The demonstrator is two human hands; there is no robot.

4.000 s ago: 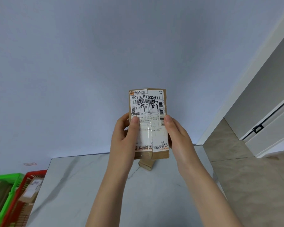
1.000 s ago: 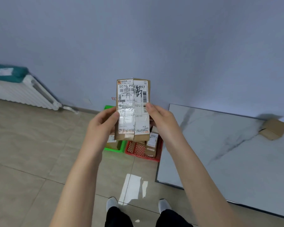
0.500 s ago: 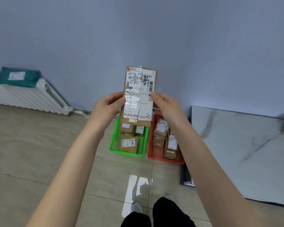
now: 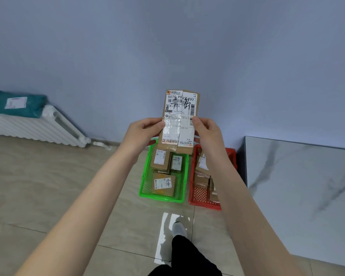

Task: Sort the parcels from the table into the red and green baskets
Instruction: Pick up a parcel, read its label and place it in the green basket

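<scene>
Two hands are holding a cardboard parcel upright above the green basket.

Far to the left of the green basket (image 4: 161,198), a teal bag (image 4: 18,104) with a white label is lying on a white radiator (image 4: 34,129). The left hand (image 4: 145,130) is reaching forward on an outstretched arm, its thumb pressing the front of the parcel (image 4: 179,120) at the left edge and its fingers curling behind. The parcel is hanging in the air over the green basket's far end, with its label facing the camera. The label is showing "5070 P8" and "797" in print, black handwritten characters across the barcode, and "抖音商城" at the bottom. The right hand (image 4: 207,130) is pinching the parcel's right edge in the same way, thumb in front. Just to the right of the green basket, the red basket (image 4: 199,202) is sitting, and both are holding labelled boxes (image 4: 163,184). Further right, the marble-patterned table (image 4: 307,186) is standing.
</scene>
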